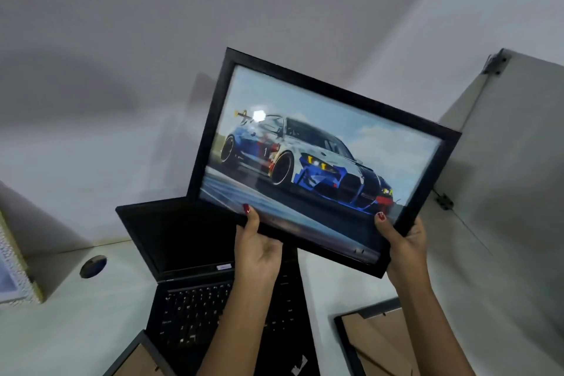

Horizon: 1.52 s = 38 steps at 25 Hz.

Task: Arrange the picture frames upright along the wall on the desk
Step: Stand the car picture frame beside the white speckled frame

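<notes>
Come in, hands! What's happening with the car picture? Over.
Left hand and right hand grip car frame, raised, tilted. Open laptop directly below.

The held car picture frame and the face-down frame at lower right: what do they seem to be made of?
Car picture frame, held by the left hand and right hand: matte black moulding, wood or plastic, unclear; its front is glossy glazing, shown by a bright glare spot. Face-down frame: brown matte backing, likely fibreboard or cardboard, inside a dark rim.
</notes>
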### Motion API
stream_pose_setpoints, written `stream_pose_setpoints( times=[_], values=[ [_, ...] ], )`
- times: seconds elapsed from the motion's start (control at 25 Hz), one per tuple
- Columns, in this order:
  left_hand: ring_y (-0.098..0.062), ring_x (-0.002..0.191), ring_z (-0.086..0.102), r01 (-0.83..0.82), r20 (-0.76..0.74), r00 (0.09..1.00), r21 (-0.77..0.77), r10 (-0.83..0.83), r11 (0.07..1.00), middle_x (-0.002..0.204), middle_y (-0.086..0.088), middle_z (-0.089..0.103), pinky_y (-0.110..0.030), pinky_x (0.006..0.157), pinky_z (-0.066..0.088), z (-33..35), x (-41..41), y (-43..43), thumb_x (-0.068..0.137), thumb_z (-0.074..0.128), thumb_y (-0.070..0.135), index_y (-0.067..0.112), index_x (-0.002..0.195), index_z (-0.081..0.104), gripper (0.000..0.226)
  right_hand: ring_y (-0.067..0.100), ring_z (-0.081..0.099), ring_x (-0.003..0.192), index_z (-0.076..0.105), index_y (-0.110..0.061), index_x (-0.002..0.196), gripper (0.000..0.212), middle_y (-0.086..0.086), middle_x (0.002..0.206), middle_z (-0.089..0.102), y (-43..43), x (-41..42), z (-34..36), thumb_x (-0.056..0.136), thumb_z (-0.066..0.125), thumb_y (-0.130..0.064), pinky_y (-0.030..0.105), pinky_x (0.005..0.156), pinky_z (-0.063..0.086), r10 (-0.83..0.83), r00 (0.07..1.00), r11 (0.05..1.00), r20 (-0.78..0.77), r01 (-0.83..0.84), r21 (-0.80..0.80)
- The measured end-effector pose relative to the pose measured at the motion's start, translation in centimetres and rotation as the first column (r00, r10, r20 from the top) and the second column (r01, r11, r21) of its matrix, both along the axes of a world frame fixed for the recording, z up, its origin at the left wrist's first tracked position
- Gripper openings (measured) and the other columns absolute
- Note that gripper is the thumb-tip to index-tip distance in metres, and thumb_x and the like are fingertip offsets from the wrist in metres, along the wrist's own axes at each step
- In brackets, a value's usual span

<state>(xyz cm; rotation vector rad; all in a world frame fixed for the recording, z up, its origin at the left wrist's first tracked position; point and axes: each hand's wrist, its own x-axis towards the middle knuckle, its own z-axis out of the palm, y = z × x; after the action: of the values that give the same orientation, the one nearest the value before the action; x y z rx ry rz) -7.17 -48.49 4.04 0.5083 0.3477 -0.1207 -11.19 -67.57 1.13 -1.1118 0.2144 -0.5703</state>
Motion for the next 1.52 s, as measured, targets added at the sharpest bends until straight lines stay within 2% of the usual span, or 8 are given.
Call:
stream_pose_setpoints(
  times=[0.12, 0.32, 0.48, 0.68, 0.84, 1.08, 1.28, 1.52],
  values=[
    [-0.023, 0.113, 0.055, -0.066, 0.075, 0.996, 0.144, 0.056, 0.987, 0.116, -0.007, 0.06, -0.039, 0.083, 0.049, -0.4, -1.1, 4.5, 0.089, 0.051, 0.02, 0.013, 0.131, 0.041, 0.044, 0.001, 0.067, 0.068, 0.062, -0.025, 0.081, 0.06, -0.015, 0.07, 0.074, 2.9, -1.1, 0.7, 0.032, 0.087, -0.048, 0.018, 0.064, 0.055, -0.001, 1.0, 0.999, 0.014, 0.002, -0.047],
    [-0.017, 0.122, 0.045, -0.36, 0.073, 0.929, 0.404, 0.363, 0.841, 0.133, -0.002, 0.047, -0.034, 0.096, 0.034, -1.4, -0.7, 18.6, 0.089, 0.052, 0.012, 0.021, 0.134, 0.033, 0.05, -0.001, 0.066, 0.071, 0.064, -0.029, 0.084, 0.032, -0.02, 0.074, 0.073, 11.3, -1.5, 1.6, 0.058, 0.082, -0.028, 0.017, 0.071, 0.055, -0.007, 0.997, 0.983, 0.072, 0.02, -0.18],
    [-0.012, 0.091, 0.049, -0.428, 0.088, 0.885, 0.537, 0.457, 0.727, 0.109, -0.001, 0.05, -0.027, 0.075, 0.038, -2.0, -0.2, 33.3, 0.086, 0.053, 0.006, 0.027, 0.099, 0.05, 0.025, -0.007, 0.064, 0.068, 0.065, -0.032, 0.077, 0.038, -0.028, 0.069, 0.07, 22.4, -1.4, 1.8, 0.074, 0.064, 0.006, 0.009, 0.068, 0.051, 0.007, 0.997, 0.956, 0.077, 0.016, -0.294],
    [-0.016, 0.103, 0.043, -0.371, 0.049, 0.883, 0.68, 0.466, 0.632, 0.113, -0.002, 0.045, -0.04, 0.105, 0.034, -1.9, 1.9, 50.9, 0.084, 0.059, 0.007, 0.018, 0.114, 0.042, 0.036, -0.013, 0.061, 0.071, 0.061, -0.036, 0.078, 0.042, -0.037, 0.071, 0.066, 36.5, -0.3, 1.0, 0.075, 0.064, 0.006, 0.004, 0.067, 0.047, -0.014, 0.998, 0.914, 0.056, 0.036, -0.404],
    [-0.019, 0.104, 0.044, -0.393, 0.136, 0.875, 0.761, 0.466, 0.516, 0.114, -0.007, 0.043, -0.028, 0.088, 0.039, -1.3, 3.7, 58.3, 0.082, 0.058, -0.003, 0.008, 0.123, 0.038, 0.046, -0.012, 0.061, 0.07, 0.058, -0.027, 0.08, 0.03, -0.038, 0.071, 0.064, 43.2, 1.8, -0.6, 0.075, 0.067, 0.002, 0.004, 0.067, 0.047, -0.07, 0.997, 0.861, -0.036, 0.043, -0.507],
    [-0.03, 0.124, 0.045, -0.337, 0.338, 0.94, 0.941, 0.041, -0.033, 0.134, -0.018, 0.047, -0.037, 0.102, 0.037, 0.4, 12.4, 62.3, 0.073, 0.073, 0.005, 0.003, 0.127, 0.042, 0.063, -0.01, 0.06, 0.065, 0.06, -0.023, 0.075, 0.027, -0.014, 0.062, 0.068, 48.2, 4.5, -5.0, 0.073, 0.069, 0.003, 0.001, 0.063, 0.045, -0.114, 0.975, 0.884, -0.192, 0.011, -0.468],
    [-0.034, 0.122, 0.043, -0.342, 0.188, 0.934, 0.719, -0.304, -0.605, 0.132, -0.013, 0.05, -0.05, 0.099, 0.036, 1.1, 18.2, 64.0, 0.054, 0.084, 0.039, 0.015, 0.126, 0.047, 0.084, -0.005, 0.06, 0.061, 0.06, -0.004, 0.082, 0.018, -0.009, 0.063, 0.064, 50.2, 6.7, -6.8, 0.073, 0.064, 0.01, 0.0, 0.057, 0.043, -0.101, 0.969, 0.892, -0.224, -0.012, -0.451],
    [-0.038, 0.113, 0.042, -0.359, 0.233, 0.933, 0.595, -0.274, -0.719, 0.121, -0.018, 0.049, -0.049, 0.096, 0.03, -0.1, 20.6, 64.4, 0.035, 0.086, 0.05, 0.015, 0.115, 0.052, 0.094, -0.013, 0.06, 0.061, 0.063, -0.028, 0.068, 0.041, -0.034, 0.062, 0.066, 52.1, 9.4, -9.1, 0.073, 0.063, 0.012, 0.001, 0.06, 0.045, -0.054, 0.968, 0.907, -0.245, -0.055, -0.417]
  ],
)
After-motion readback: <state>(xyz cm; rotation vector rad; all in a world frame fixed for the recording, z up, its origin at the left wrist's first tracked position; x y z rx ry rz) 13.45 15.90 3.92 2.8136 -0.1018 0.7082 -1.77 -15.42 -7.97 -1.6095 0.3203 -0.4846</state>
